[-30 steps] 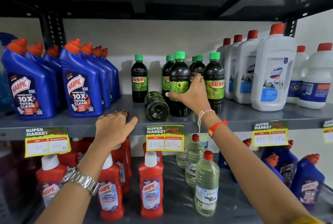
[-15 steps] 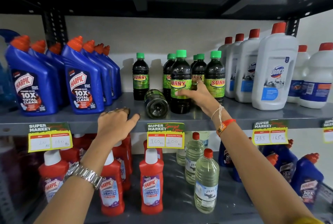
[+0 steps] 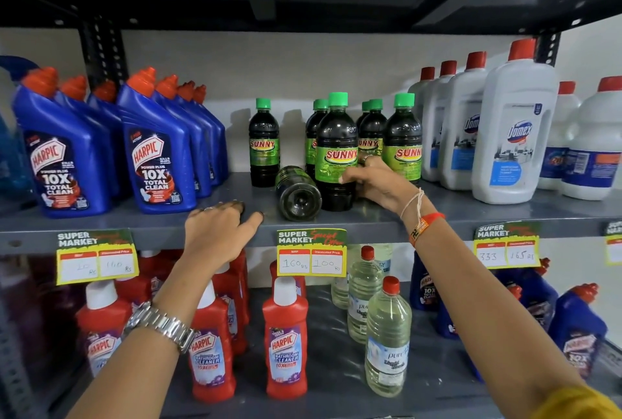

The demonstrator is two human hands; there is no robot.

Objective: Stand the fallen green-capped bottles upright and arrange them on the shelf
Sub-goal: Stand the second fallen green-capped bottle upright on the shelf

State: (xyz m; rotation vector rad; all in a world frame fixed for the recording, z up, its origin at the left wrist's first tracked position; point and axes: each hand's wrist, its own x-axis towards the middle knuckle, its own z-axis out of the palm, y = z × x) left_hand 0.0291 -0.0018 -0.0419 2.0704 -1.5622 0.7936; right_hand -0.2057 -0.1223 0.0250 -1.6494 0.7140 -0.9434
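Several green-capped dark "SUNNY" bottles stand on the middle grey shelf [image 3: 471, 213]. One stands alone at the back left [image 3: 264, 146]; the others cluster at the right [image 3: 402, 146]. A fallen bottle [image 3: 298, 194] lies on its side with its base toward me, against the front upright bottle [image 3: 336, 149]. My right hand [image 3: 380, 183] curls around that front bottle's lower right side, fingertips on its label. My left hand [image 3: 218, 233] rests on the shelf's front edge just left of the fallen bottle, holding nothing.
Blue Harpic bottles [image 3: 154, 156] fill the shelf's left; white Domex bottles [image 3: 515, 135] fill the right. Price tags [image 3: 311, 252] hang on the shelf edge. The lower shelf holds red Harpic bottles [image 3: 286, 344] and clear bottles [image 3: 387, 341]. Another shelf hangs close overhead.
The front bottle has turned so its label faces me. My right hand slid from across its front to its lower right side. My left hand has stayed on the shelf edge.
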